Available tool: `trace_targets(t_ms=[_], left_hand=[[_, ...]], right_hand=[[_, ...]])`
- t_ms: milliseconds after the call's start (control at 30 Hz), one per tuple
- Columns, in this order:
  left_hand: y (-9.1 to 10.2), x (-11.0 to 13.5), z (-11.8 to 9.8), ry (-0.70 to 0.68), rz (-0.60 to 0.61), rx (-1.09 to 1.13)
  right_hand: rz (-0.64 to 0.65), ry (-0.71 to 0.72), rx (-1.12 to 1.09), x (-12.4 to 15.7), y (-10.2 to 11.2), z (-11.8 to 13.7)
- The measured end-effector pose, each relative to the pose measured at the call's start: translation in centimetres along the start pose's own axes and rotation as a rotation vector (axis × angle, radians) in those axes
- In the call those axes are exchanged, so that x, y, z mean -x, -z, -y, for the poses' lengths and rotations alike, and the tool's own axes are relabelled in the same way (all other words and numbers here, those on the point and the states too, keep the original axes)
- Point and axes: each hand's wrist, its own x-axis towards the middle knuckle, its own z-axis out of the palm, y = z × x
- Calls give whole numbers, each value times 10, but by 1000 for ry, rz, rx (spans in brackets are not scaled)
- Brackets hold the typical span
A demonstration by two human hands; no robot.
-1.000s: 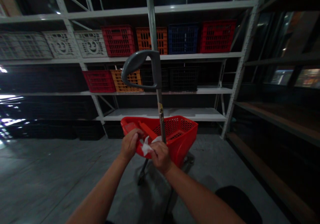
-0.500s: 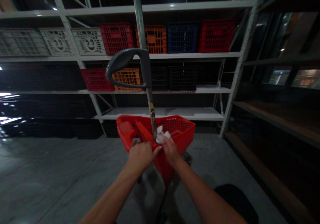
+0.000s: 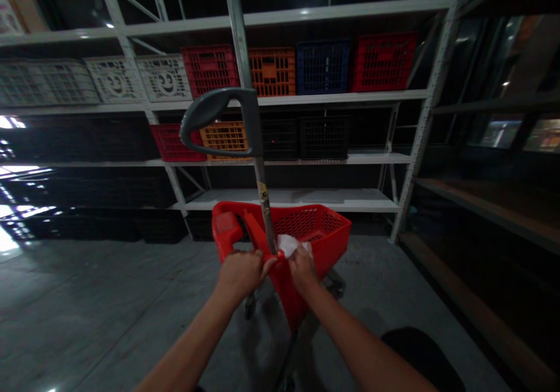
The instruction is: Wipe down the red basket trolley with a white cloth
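The red shopping trolley (image 3: 326,228) stands low and centred, with its basket rim closest to the hands. The left hand (image 3: 242,273) curls narrowly over the basket's near edge, its fingers wrapped around the red plastic. The right hand (image 3: 303,271) closes on a white cloth (image 3: 289,246), pressing it against that same edge just beside the trolley's upright pole (image 3: 265,217). The hands sit close together but apart, one on each side of the pole. A grey handle (image 3: 219,112) curves at the pole's top. Concrete floor (image 3: 87,304) extends on both sides of the trolley. Beyond the trolley, steel shelving (image 3: 289,199) carries plastic crates (image 3: 273,72).
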Motion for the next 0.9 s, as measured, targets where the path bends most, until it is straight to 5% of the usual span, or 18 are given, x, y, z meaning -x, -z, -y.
trace_targets(t_ms=[133, 267, 400, 500, 733, 900], left_hand=[[-3, 3, 10, -18, -44, 61], [-7, 5, 24, -44, -48, 24], [-10, 8, 36, -76, -56, -15], [-10, 10, 40, -100, -69, -6], [-10, 11, 50, -153, -115, 34], [-15, 14, 67, -200, -132, 134]], right_hand=[[2, 245, -115, 3, 2, 32], [63, 388, -199, 4, 13, 1], [-24, 242, -143, 12, 20, -64], [-153, 76, -44, 18, 17, -83], [-10, 249, -172, 26, 6, 9], [246, 214, -235, 13, 37, 0]])
